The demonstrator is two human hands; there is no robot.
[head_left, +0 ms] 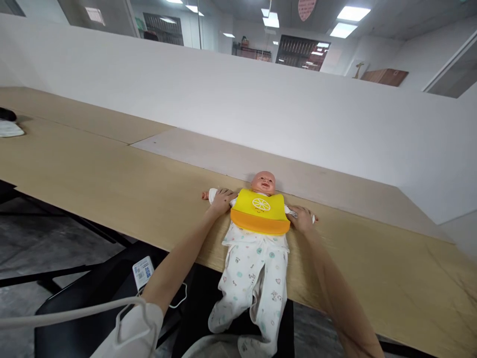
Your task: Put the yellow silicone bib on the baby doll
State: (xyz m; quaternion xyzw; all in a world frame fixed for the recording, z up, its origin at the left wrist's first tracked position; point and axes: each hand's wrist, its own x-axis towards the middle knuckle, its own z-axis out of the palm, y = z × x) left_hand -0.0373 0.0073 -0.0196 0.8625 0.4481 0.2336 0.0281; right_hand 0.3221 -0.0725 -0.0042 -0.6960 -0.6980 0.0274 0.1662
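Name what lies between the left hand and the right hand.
The head view shows a yellow and orange bib on a baby doll between the left hand and right hand.

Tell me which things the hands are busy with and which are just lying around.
Busy with: left hand, right hand, baby doll, yellow bib, white printed sleepsuit.

Lying around: card with QR codes, white cord, white cloth.

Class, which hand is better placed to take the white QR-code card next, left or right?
The left hand, probably: its forearm passes right beside the QR card, while the right hand rests on the far side of the doll, away from the card.
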